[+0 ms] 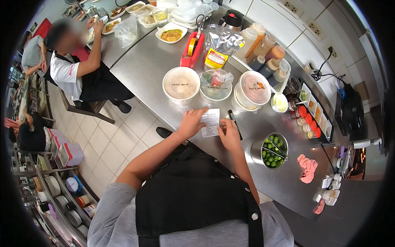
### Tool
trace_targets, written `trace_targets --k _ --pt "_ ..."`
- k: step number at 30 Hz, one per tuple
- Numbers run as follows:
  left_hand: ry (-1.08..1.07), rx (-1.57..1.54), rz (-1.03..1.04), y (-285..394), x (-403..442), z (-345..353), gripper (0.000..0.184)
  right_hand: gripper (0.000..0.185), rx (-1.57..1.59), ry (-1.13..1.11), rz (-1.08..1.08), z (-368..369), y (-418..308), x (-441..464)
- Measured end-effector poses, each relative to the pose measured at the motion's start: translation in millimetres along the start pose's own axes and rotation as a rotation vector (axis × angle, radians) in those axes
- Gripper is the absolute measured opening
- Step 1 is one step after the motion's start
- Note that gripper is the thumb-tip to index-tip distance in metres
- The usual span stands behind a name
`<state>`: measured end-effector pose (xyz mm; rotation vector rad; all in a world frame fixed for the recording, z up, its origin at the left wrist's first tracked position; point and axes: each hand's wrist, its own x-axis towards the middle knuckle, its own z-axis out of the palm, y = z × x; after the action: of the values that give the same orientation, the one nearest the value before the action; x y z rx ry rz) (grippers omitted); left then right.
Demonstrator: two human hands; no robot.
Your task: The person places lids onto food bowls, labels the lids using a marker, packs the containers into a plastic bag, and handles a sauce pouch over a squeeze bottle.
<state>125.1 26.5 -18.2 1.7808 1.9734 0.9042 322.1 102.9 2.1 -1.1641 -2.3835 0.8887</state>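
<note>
A printed white paper slip (210, 123) lies near the front edge of the steel counter (160, 57). My left hand (192, 122) holds its left side, and my right hand (228, 132) is at its right side, fingers bent against the edge. Just right of the slip is a black marker (235, 124). Behind it stand a lidded tub with handwriting (181, 83), a clear-lidded tub with a small plastic bag on top (215, 85) and a stack of lidded tubs (252, 91).
A steel pot of green limes (270, 151) and a pink cloth (307, 168) are at the right. Sauce bottles (263, 47) and a red tape dispenser (192, 49) stand behind. A seated person (68, 68) eats at the left.
</note>
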Motion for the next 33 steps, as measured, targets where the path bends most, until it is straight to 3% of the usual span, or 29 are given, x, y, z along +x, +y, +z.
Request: trace_targets --k 9,33 --pt "0.007 -0.079 0.017 5.2 -6.2 -2.9 0.070 0.018 0.135 0.081 0.012 4.3 -5.8 2.6" --pt "0.057 -0.509 -0.115 19.8 1.3 -19.9 0.071 0.006 0.268 0.110 0.042 -0.2 -12.9 5.6"
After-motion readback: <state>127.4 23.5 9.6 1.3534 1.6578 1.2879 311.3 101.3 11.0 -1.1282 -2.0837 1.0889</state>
